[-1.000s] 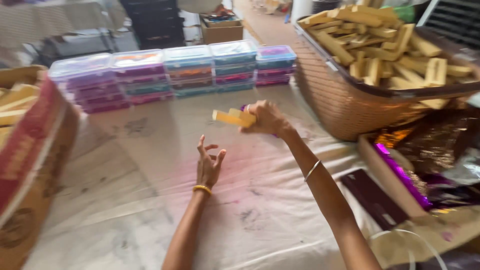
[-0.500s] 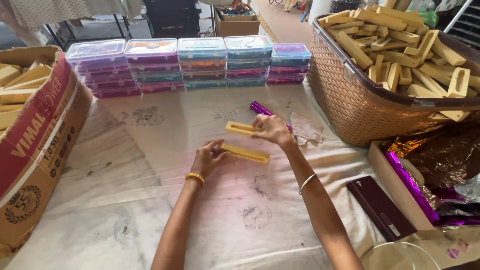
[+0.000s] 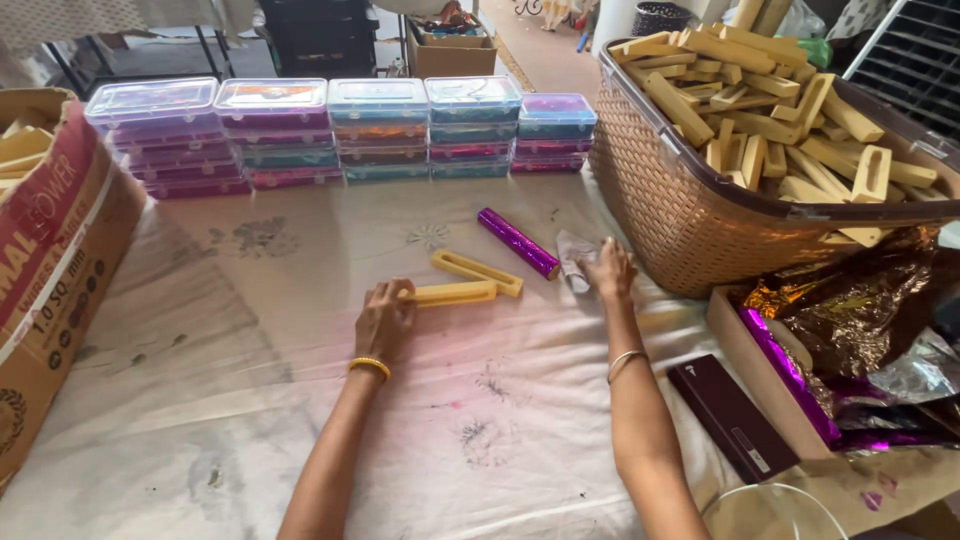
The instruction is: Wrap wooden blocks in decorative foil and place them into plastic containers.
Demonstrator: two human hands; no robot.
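Head view, looking down on a cloth-covered tabletop (image 3: 250, 420) with two bare forearms reaching forward. Left hand (image 3: 385, 318), with a yellow bangle (image 3: 369, 367) at the wrist, rests on the near end of a yellow slotted wooden piece (image 3: 452, 293); its fingers are curled together over that end, pinning it to the cloth, and the rest of the piece juts out to the right of the knuckles. A second yellow slotted piece (image 3: 478, 272) lies flat just beyond, its near end touching or almost touching the first, angled away towards the right. Right hand (image 3: 608, 270), a thin silver bangle (image 3: 624, 362) at the wrist, lies with fingers spread apart on a small scrap of pale foil wrapper (image 3: 574, 258); the scrap sits under and just left of the fingertips. A purple foil-wrapped stick (image 3: 517, 243) lies just beside that scrap, clear of both hands. Behind stands a row of stacked clear plastic boxes (image 3: 340, 130). At the right a brown woven basket (image 3: 680, 210) is heaped with more wooden pieces (image 3: 770, 110). A cardboard carton (image 3: 60, 250) stands at the left edge, and a dark flat box (image 3: 730, 415) lies near the right forearm beside a tray of crumpled foil sheets (image 3: 850, 330)
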